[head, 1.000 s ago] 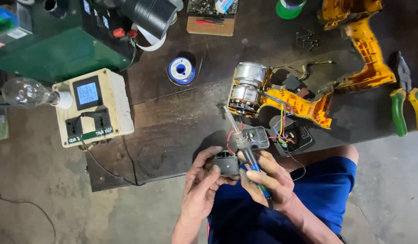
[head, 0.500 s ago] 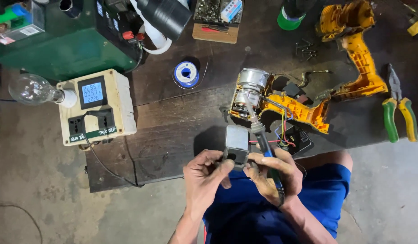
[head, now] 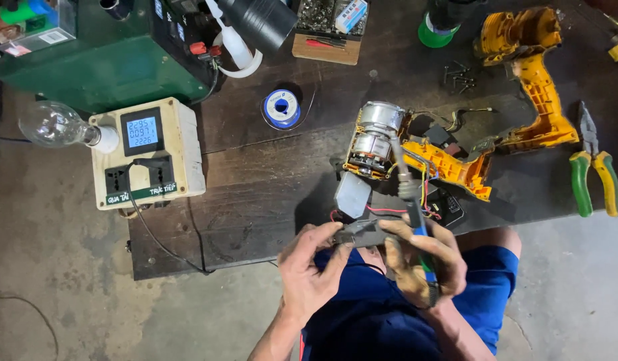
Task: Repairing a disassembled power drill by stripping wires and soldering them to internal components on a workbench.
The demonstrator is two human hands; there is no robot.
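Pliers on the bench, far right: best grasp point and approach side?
Grip the pliers across both green-and-yellow handles, coming from above at the near end. They lie flat, jaws pointing away from the person, handles splayed toward the bench edge with bare wood around them; the steel head looks narrower, probably harder to pinch.

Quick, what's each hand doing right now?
Left hand: closed on a small dark part.
Right hand: holding a soldering iron and steadying the same part.

A small square blue-lit screen [head: 142,132] sits in the cream wooden socket box [head: 148,154], whose front edge bears a green label strip [head: 140,195]. A blue-and-white package [head: 350,15] lies at the top, past the bench's far edge.
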